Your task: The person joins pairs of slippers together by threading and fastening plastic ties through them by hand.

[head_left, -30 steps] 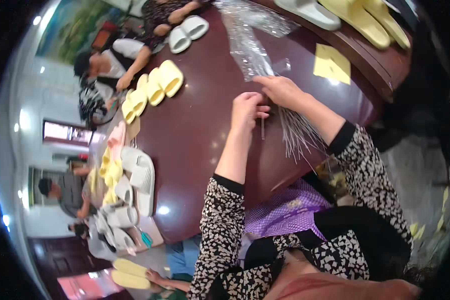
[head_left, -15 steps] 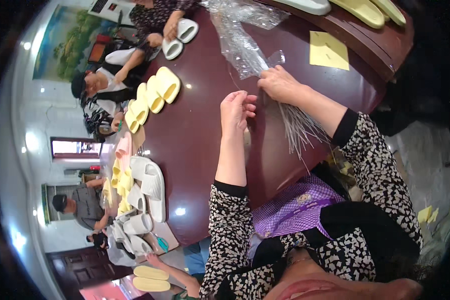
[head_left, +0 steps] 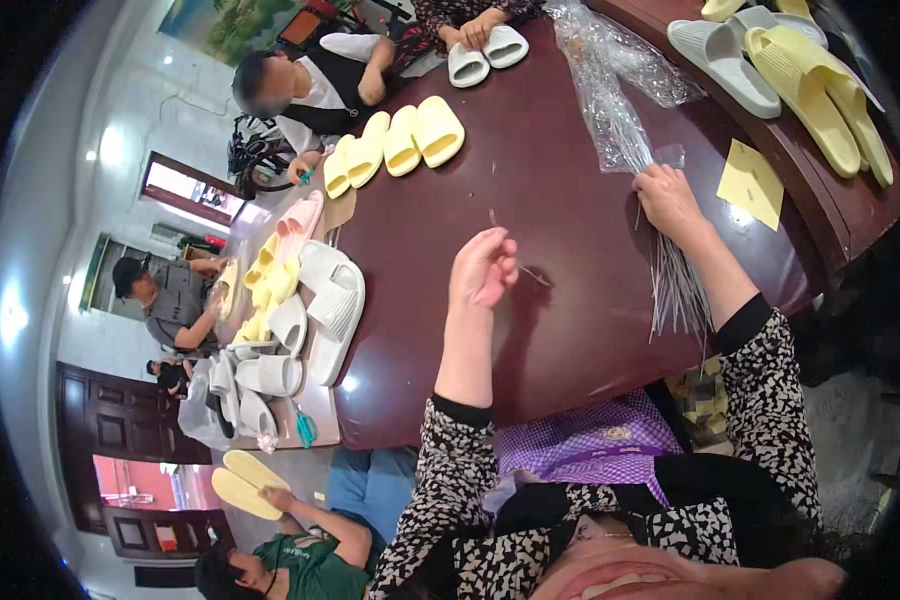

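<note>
My left hand (head_left: 485, 268) is raised over the dark red table (head_left: 420, 220), its fingers closed on a thin clear plastic strand (head_left: 536, 275). One end of the strand sticks out past the fingertips, another shows beside the palm. Farther right, my right hand (head_left: 670, 203) rests with its fingers closed round a bundle of similar plastic strands (head_left: 673, 290). Loose ends of the bundle fan out toward me, and its other part lies along a crumpled clear plastic bag (head_left: 595, 95). My right fingers hide the middle of the bundle.
Yellow slippers (head_left: 440, 132) stand in a row at the far left; white slippers (head_left: 335, 315) and turquoise scissors (head_left: 305, 427) lie nearer. A yellow paper (head_left: 752, 185) is right of the bag, below a raised ledge (head_left: 685, 45) with more slippers. Several co-workers sit around the table.
My left hand has come away from the bundle to the left, drawing out a strand. My right hand stays on the bundle. The whole view has turned, and more slippers show at right.
</note>
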### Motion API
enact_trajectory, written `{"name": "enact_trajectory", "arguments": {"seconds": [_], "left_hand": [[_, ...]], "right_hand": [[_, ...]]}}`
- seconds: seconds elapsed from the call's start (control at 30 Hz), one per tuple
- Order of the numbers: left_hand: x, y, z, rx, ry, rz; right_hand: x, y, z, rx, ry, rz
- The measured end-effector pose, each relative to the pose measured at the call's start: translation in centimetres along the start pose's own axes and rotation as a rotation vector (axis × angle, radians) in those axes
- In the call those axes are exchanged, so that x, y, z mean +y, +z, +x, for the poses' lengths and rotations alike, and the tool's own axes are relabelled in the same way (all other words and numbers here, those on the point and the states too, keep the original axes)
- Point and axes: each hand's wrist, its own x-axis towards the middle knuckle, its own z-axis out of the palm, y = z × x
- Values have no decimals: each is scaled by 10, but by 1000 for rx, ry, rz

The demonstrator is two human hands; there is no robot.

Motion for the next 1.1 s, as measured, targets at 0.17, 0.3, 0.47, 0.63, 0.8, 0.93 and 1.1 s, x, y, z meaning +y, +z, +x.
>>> {"name": "enact_trajectory", "arguments": {"seconds": [0.17, 0.3, 0.47, 0.63, 0.8, 0.93, 1.1], "left_hand": [[9, -61, -18, 95, 83, -283], [6, -105, -25, 131, 140, -486], [-3, -137, -23, 209, 128, -577], [-11, -140, -19, 123, 143, -585], [-22, -138, -14, 135, 203, -480], [-23, -144, -12, 125, 241, -509], [-23, -151, -16, 125, 213, -523]], "right_hand": [[4, -1, -1, 16, -17, 4], [-2, -11, 1, -1, -7, -33], [-59, -65, 19, 81, -43, 221], [-169, -157, 29, 84, -373, 1027], [-244, -213, 45, -162, -993, 1960], [-270, -235, 40, -148, -1127, 2022], [-285, -243, 26, -92, -1133, 1979]]}}
